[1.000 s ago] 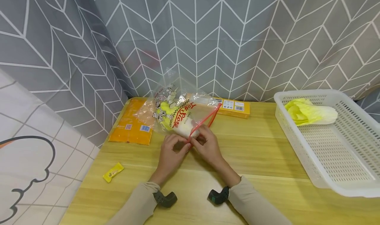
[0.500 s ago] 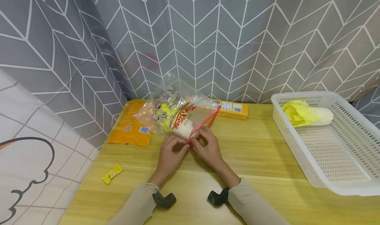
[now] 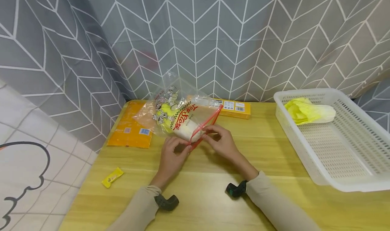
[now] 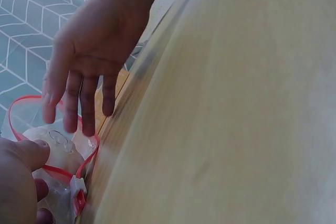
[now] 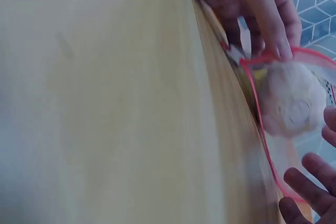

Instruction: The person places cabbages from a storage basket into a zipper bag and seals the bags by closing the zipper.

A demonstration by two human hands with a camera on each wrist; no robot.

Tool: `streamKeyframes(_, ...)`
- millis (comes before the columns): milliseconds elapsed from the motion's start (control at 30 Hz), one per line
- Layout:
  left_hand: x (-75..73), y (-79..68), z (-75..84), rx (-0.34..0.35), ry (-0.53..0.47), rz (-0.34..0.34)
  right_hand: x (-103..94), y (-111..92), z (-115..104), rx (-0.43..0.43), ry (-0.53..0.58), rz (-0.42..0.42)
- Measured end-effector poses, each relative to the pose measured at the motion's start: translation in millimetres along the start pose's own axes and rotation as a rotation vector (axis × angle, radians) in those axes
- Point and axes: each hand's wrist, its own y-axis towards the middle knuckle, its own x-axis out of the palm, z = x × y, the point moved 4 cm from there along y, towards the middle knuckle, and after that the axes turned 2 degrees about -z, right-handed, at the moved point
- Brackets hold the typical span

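A clear zip bag [image 3: 202, 114] with red edging and "Toy Story" print lies at the middle of the table. Inside it is a napa cabbage [image 3: 185, 130], its white base toward the bag's mouth [image 5: 293, 100]. My left hand [image 3: 170, 156] pinches the red edge at the near corner, thumb on top. Close to that corner sits a white and red slider [image 4: 77, 187]. At the mouth's right side, my right hand [image 3: 223, 143] has its fingers extended and spread; the left wrist view shows them straight beside the red rim. The mouth gapes between the hands.
An orange packet [image 3: 129, 131] lies left of the bag, and an orange box [image 3: 234, 109] sits behind it. A small yellow wrapper [image 3: 112, 177] is at the left. On the right stands a white perforated basket [image 3: 304, 156] with another napa cabbage [image 3: 310, 111] in it. A curtain hangs behind.
My right hand has let go of the red edge and shifted right, and the bag's mouth has spread wider. My left hand keeps its pinch. The view has shifted slightly.
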Motion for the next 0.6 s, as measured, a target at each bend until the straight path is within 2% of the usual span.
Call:
streamKeyframes(167, -1.1, -0.1, -0.6, -0.010, 0.000, -0.002, -22.7, 7, -4, 0.027, -0.110, -0.098)
streamKeyframes(333, -1.5, -0.7, -0.5, -0.013, -0.008, -0.004, -56.7, 17, -18, 0.020, -0.268, -0.167)
streamKeyframes(600, -0.8, -1.2, -2.9, -0.010, -0.012, -0.007, -125.1, 30, -33, -0.005, -0.421, -0.144)
